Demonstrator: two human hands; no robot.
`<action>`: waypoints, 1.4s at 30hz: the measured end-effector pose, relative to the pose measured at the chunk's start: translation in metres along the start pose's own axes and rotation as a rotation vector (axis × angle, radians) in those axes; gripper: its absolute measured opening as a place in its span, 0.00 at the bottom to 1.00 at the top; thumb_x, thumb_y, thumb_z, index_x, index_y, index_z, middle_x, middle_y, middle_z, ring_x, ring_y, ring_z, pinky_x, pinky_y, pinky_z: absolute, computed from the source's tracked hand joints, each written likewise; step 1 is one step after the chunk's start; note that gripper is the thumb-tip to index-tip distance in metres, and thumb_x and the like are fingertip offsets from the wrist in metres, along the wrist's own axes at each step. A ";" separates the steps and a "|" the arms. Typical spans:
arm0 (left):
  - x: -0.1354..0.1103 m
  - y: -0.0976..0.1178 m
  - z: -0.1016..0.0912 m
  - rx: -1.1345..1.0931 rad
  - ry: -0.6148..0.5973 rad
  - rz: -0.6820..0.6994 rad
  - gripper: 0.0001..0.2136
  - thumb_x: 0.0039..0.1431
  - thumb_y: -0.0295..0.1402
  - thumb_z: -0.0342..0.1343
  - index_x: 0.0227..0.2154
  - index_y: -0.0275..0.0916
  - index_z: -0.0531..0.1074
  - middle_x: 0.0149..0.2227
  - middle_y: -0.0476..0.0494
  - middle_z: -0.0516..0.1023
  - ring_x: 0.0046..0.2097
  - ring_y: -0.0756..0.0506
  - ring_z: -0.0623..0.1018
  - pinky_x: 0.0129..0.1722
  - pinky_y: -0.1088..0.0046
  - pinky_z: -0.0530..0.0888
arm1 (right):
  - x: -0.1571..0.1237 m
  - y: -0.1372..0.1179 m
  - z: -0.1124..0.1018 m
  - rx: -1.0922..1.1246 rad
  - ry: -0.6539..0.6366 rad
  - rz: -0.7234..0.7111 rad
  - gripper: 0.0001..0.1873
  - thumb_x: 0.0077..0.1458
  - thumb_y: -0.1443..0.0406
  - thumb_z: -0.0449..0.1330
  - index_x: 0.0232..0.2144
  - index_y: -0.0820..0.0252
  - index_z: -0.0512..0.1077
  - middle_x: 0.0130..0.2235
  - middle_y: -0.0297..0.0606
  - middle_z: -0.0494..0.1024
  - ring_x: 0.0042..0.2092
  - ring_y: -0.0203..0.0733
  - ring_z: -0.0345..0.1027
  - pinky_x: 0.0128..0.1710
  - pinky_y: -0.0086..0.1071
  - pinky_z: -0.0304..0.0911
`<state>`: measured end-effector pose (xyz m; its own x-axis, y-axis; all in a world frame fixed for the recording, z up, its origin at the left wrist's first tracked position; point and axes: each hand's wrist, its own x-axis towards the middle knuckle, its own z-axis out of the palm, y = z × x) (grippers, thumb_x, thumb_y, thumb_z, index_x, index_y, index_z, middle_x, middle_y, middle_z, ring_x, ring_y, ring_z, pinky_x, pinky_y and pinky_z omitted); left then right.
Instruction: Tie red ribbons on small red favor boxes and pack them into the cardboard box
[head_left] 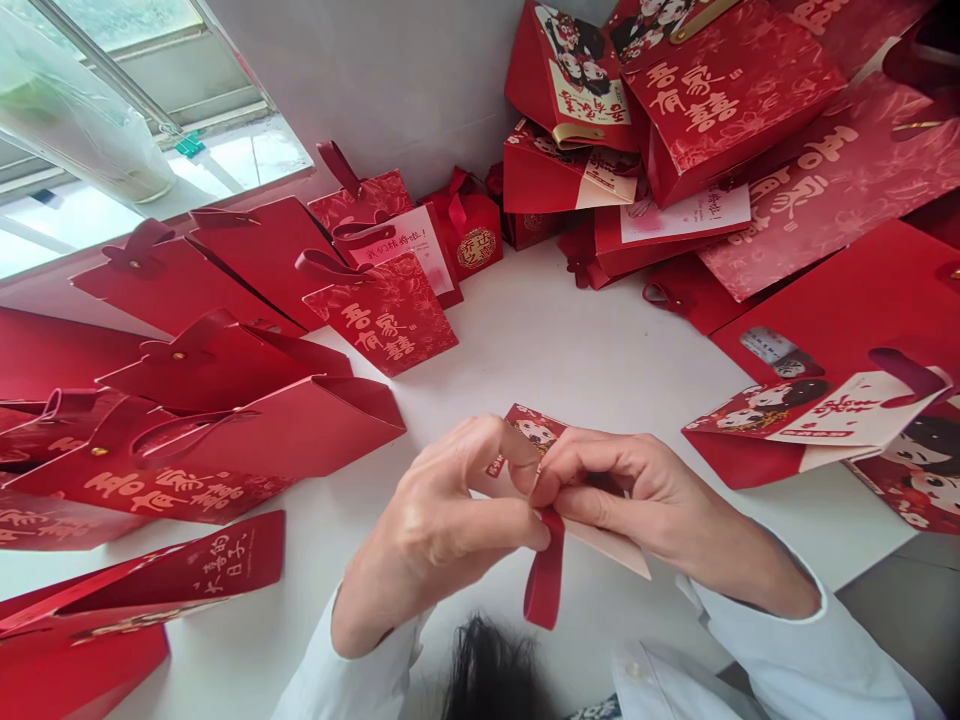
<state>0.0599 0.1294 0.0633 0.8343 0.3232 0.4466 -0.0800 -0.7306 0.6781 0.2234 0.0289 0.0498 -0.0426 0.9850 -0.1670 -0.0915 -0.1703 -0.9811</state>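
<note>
Both your left hand [442, 530] and right hand [645, 500] are pinched narrow, fingertips meeting on a small red paper card [529, 430] printed with a cartoon couple, with a pale pink flap [611, 548] jutting out below and a dark red ribbon [546, 575] hanging down between your hands. You hold it just above the white desk [525, 330], with red paper gift bags [247, 440] lying to your left and a heap of them [720, 110] ahead on your right
</note>
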 end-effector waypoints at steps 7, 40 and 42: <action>0.001 -0.002 0.001 0.020 0.005 0.024 0.09 0.53 0.21 0.60 0.21 0.37 0.72 0.29 0.48 0.66 0.31 0.52 0.70 0.28 0.76 0.70 | -0.003 0.001 0.000 -0.089 0.057 -0.032 0.10 0.57 0.71 0.58 0.35 0.53 0.77 0.36 0.28 0.75 0.37 0.30 0.68 0.36 0.21 0.62; 0.005 -0.003 0.006 0.055 0.007 -0.018 0.09 0.54 0.22 0.59 0.36 0.38 0.68 0.31 0.50 0.76 0.32 0.52 0.76 0.34 0.77 0.74 | -0.040 -0.006 0.017 -0.542 0.351 -0.222 0.25 0.56 0.70 0.60 0.54 0.46 0.63 0.48 0.31 0.74 0.48 0.38 0.71 0.48 0.29 0.71; 0.003 -0.005 0.007 0.043 0.010 -0.040 0.10 0.54 0.23 0.60 0.38 0.38 0.68 0.32 0.49 0.76 0.32 0.52 0.76 0.35 0.76 0.75 | -0.041 -0.005 0.023 -0.568 0.389 -0.236 0.26 0.56 0.71 0.58 0.55 0.48 0.61 0.49 0.33 0.72 0.49 0.39 0.70 0.49 0.32 0.71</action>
<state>0.0669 0.1298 0.0574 0.8309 0.3585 0.4256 -0.0232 -0.7419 0.6701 0.2028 -0.0110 0.0633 0.2805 0.9501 0.1368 0.4803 -0.0155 -0.8770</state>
